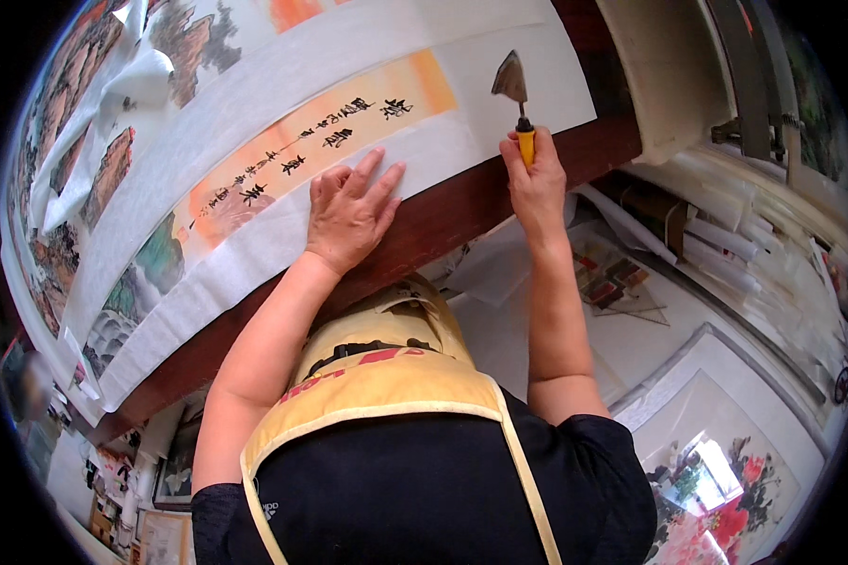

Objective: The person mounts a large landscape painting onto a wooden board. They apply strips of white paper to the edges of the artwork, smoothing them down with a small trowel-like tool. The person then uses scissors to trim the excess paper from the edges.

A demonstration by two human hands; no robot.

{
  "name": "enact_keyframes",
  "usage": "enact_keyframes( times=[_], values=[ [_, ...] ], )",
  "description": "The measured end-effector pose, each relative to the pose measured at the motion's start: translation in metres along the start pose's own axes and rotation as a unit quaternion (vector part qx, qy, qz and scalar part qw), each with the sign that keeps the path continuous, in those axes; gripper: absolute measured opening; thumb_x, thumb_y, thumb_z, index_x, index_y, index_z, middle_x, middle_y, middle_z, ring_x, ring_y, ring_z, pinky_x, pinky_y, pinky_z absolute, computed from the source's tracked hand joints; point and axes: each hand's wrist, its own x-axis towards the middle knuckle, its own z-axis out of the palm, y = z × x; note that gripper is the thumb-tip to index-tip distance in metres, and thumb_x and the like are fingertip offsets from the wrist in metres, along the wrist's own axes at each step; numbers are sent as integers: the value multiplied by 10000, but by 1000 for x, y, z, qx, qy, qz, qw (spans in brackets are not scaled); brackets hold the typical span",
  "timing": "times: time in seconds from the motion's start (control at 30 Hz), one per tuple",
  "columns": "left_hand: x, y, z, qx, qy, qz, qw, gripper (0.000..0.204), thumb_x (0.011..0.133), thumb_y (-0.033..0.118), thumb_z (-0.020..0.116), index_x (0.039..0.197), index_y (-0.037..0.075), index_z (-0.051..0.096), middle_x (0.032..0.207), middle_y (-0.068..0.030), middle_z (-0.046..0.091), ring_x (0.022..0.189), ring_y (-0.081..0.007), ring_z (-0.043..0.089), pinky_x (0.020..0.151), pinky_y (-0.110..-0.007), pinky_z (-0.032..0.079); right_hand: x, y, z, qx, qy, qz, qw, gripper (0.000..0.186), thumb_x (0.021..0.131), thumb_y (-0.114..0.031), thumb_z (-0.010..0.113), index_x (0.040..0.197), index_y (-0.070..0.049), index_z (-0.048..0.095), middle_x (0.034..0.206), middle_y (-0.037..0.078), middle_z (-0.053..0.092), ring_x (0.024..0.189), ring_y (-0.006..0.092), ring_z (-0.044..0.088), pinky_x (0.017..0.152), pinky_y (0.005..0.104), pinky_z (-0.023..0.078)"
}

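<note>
My left hand (353, 212) lies with fingers spread on the pale paper border along the near side of a painted scroll (282, 160). The scroll carries dark brushed characters on an orange and cream ground, with a green and grey landscape towards its left end. My right hand (537, 188) is wrapped round the yellow handle of a small trowel (510, 80). Its grey metal blade points up and away, over the white paper (565, 71) at the scroll's right end. From this view I cannot tell whether the blade touches the paper.
The dark red wooden table (471, 202) has its near edge against my yellow apron (386, 377). More landscape paintings (66, 179) and a curled white strip (113, 104) lie at the far left. Paper rolls (725, 235) are stacked at the right, above a framed flower painting (725, 471).
</note>
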Motion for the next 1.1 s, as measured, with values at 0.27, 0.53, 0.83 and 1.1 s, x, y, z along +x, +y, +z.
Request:
enact_keyframes(
  times=[0.27, 0.53, 0.83, 1.1],
  values=[
    [2, 1, -1, 8, 2, 6, 1000, 486, 859, 295, 701, 1336, 298, 611, 1439, 38, 495, 1084, -245, 442, 986, -375, 349, -28, -41, -25, -83, -42, -71, 993, 176, 913, -206, 681, 1031, -98, 608, 881, 114, 636, 755, 318, 651, 651, 397, 532],
    [0, 1, 0, 1, -4, 0, 1000, 485, 855, 287, 708, 1331, 289, 618, 1436, 33, 503, 1072, -248, 447, 993, -372, 350, -10, -44, -20, -174, -41, -79, 981, 161, 914, -174, 679, 901, -58, 568, 879, 111, 650, 784, 348, 650, 649, 427, 514],
    [0, 1, 0, 12, 10, 9, 1000, 485, 841, 299, 714, 1316, 283, 620, 1426, 35, 497, 1073, -238, 456, 973, -386, 352, -36, -34, -34, -169, -60, -104, 978, 153, 926, -201, 665, 916, -91, 560, 887, 80, 638, 763, 325, 659, 611, 421, 533],
    [-1, 0, 2, 16, -1, 15, 1000, 508, 844, 323, 713, 1337, 276, 599, 1437, 23, 471, 1100, -237, 449, 982, -391, 337, -44, -25, -51, -156, -91, -94, 979, 147, 910, -160, 692, 927, -69, 577, 880, 99, 630, 774, 331, 647, 636, 394, 519]
  ],
)
